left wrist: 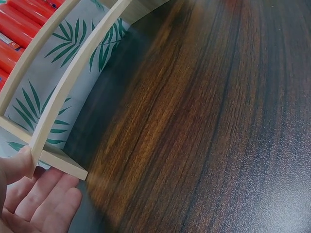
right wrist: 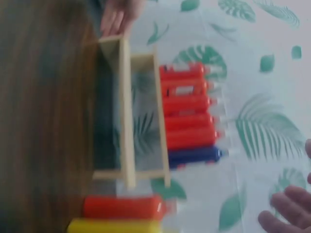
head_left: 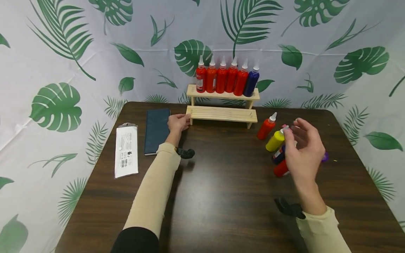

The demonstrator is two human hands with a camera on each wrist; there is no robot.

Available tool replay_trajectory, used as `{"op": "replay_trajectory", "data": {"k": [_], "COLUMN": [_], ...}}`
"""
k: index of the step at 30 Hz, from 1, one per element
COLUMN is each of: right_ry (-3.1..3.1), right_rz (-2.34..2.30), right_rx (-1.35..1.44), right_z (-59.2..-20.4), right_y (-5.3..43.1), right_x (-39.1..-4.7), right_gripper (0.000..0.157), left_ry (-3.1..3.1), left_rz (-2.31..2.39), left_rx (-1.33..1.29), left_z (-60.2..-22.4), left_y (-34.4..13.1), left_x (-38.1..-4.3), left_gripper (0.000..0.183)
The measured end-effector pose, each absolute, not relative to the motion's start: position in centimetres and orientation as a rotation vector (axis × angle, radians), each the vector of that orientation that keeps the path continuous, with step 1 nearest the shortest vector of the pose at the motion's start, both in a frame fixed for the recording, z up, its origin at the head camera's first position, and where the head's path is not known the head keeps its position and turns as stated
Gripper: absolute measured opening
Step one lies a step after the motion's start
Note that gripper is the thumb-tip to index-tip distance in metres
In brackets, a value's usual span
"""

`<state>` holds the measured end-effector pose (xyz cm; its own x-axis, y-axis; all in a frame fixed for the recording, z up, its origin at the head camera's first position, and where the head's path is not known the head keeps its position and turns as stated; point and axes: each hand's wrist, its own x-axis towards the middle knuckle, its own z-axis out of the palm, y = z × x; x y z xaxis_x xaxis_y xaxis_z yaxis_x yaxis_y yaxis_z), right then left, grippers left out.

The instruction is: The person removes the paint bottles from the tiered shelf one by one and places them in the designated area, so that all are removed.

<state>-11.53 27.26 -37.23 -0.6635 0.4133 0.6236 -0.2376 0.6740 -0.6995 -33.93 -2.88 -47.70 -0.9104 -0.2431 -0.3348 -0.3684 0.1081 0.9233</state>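
Note:
A two-tier wooden rack (head_left: pixel 221 114) stands at the back of the table. My left hand (head_left: pixel 178 123) grips the left end of its lower board; the left wrist view shows the thumb (left wrist: pixel 18 165) above and the fingers below. On the top tier stand several red squeeze bottles (head_left: pixel 221 80) and a blue bottle (head_left: pixel 251 82) at the right end. My right hand (head_left: pixel 305 149) hovers with fingers loosely bent, holding nothing. Near it are a red bottle (head_left: pixel 267 129), a yellow bottle (head_left: pixel 274 142), a dark blue bottle (head_left: pixel 278 156) and another red bottle (head_left: pixel 280 170), some partly hidden behind the hand.
A dark notebook (head_left: pixel 157 130) lies left of the rack, beside a white labelled packet (head_left: pixel 126 151). Something purple (head_left: pixel 325 156) peeks out right of my right hand. Behind the brown table (head_left: pixel 215 196) hangs a leaf-print cloth (head_left: pixel 152 63).

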Motion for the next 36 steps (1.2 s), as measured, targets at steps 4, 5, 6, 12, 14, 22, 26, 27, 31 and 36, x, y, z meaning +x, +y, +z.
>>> {"op": "replay_trajectory", "data": {"k": [4,5,6,12,14,22,26,27,31,36], "right_ry": [-2.206,-2.243,-2.279,-2.417,-2.456,-2.655,-2.671,-2.663,-2.628,-2.56], "right_rz": [1.138,1.175,1.202,1.283,1.261,1.16,1.203,1.206,1.16,1.188], "right_rx": [-0.196,-0.227,-0.258,-0.379,-0.377,-0.313,-0.307,-0.325,-0.408,-0.47], "right_z": [-35.6,-35.2,-34.9,-34.3,-34.6,-34.7,-34.6,-34.6,-34.8,-35.1], "right_y": [25.6,25.3,25.2,25.7,26.2,28.2,27.7,27.5,26.7,25.7], "right_x": [-16.3,-17.6,-19.1,-27.2,-29.1,-32.7,-33.5,-33.5,-33.4,-32.7], "right_gripper": [0.044,0.046,0.049,0.061,0.062,0.07,0.068,0.065,0.057,0.054], "left_ry": [2.259,2.256,2.254,2.255,2.255,2.269,2.263,2.259,2.244,2.256], "left_rz": [1.93,1.929,1.929,1.924,1.922,1.904,1.905,1.911,1.921,1.913], "left_rx": [-0.626,-0.623,-0.619,-0.623,-0.624,-0.604,-0.604,-0.601,-0.604,-0.618], "left_z": [-47.6,-47.5,-47.5,-47.5,-47.5,-47.5,-47.5,-47.5,-47.7,-47.8], "left_y": [-3.0,-3.0,-3.0,-2.7,-2.6,-2.3,-2.6,-2.6,-2.8,-3.2], "left_x": [-34.0,-34.1,-34.1,-34.0,-34.0,-34.2,-34.2,-34.2,-34.2,-34.3], "left_gripper": [0.035,0.035,0.035,0.034,0.034,0.034,0.035,0.035,0.036,0.035]}}
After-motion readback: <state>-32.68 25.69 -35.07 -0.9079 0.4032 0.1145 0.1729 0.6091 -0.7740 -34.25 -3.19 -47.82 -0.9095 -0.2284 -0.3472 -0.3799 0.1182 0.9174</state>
